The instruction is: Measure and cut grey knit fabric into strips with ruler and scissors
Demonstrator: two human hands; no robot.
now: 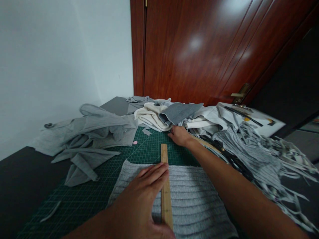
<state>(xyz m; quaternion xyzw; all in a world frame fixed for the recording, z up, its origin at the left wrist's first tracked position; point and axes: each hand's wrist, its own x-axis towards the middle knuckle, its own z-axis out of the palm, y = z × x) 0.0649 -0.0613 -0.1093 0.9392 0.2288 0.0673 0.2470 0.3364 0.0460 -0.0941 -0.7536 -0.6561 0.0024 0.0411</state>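
Observation:
My left hand (146,192) presses a wooden ruler (166,196) down on a piece of grey ribbed knit fabric (194,192), its fingers close together near the ruler's far end and the thumb at the near part. The fabric lies flat on a green cutting mat (92,196). Stretched forward, my right hand (180,136) is at the mat's far edge, beside a heap of fabric. Its fingers are curled, and what they may hold is hidden. Just beyond it lies a folded dark grey cloth (180,113) on top of cream fabric (149,114).
Loose grey cloth (99,126) is heaped at the left. On the right lie a ribbed scrap (239,149), fabric strips (296,166) and a white board (269,122). A pink disc (135,142) rests on the mat. A white wall (62,59) and a wooden door (189,49) stand behind.

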